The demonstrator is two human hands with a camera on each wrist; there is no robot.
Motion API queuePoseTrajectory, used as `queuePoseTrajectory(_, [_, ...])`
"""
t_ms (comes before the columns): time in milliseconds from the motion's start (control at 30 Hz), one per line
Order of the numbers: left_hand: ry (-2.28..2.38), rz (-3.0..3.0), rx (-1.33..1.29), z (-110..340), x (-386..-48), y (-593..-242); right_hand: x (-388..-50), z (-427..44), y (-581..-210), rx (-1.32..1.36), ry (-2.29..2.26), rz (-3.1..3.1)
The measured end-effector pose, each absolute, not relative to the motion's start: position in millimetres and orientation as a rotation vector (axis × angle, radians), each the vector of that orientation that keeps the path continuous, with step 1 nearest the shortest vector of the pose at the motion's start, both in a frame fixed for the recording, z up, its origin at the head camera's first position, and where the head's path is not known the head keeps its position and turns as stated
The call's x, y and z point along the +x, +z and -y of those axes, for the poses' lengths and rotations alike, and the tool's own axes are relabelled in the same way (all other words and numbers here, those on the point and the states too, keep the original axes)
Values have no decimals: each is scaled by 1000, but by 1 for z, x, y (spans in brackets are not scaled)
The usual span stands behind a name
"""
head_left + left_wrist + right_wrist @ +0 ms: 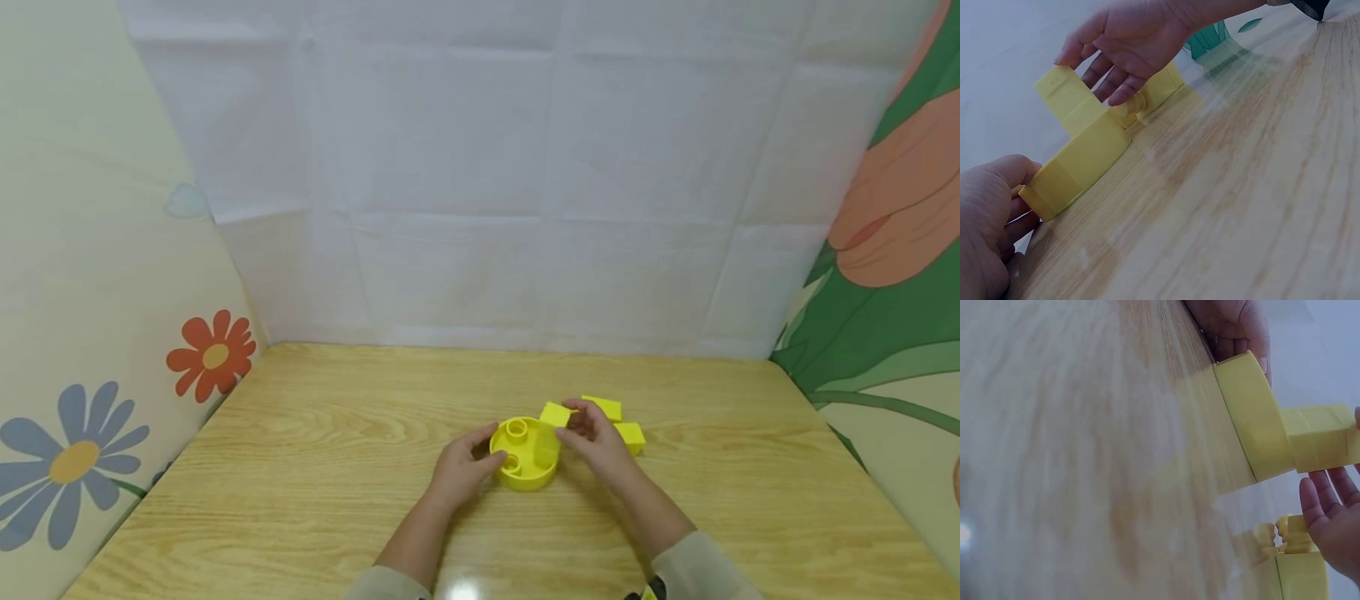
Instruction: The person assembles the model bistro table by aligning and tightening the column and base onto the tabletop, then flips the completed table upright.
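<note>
A shallow round yellow base with short hollow pegs inside lies on the table. My left hand grips its left side, the thumb over the rim and the fingers outside. An upright yellow block rises from the base's right side, clearly taller than the rim in the left wrist view. Its upper end is pinched between the thumb and fingers of my right hand. The right wrist view shows the block meeting the base; whether it is seated on a peg is hidden.
Two more yellow pieces, one farther back and one nearer, lie just beyond and right of my right hand. The wood-grain table ends at a white cloth behind, with flower-printed panels at the sides.
</note>
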State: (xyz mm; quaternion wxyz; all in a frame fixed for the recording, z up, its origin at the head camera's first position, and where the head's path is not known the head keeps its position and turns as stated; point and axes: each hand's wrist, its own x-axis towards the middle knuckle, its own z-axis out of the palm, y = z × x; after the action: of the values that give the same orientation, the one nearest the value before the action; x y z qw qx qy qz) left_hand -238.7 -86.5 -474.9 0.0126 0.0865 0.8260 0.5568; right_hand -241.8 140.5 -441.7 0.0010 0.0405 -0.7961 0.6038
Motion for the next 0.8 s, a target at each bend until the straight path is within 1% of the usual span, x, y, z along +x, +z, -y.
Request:
queuePoseTrajectory(367, [1742,-2575,268,86,-238,-476,-240,-144,-443,179,1894,2565])
queuePoseTrajectory(633, [1735,-2583,246,86,-239,-475,-236,-147,-444,172,1901,2489])
queuePoseTrajectory(800, [1728,-2598,240,85,-239,-474,-232,-151,-447,228,1985,2400])
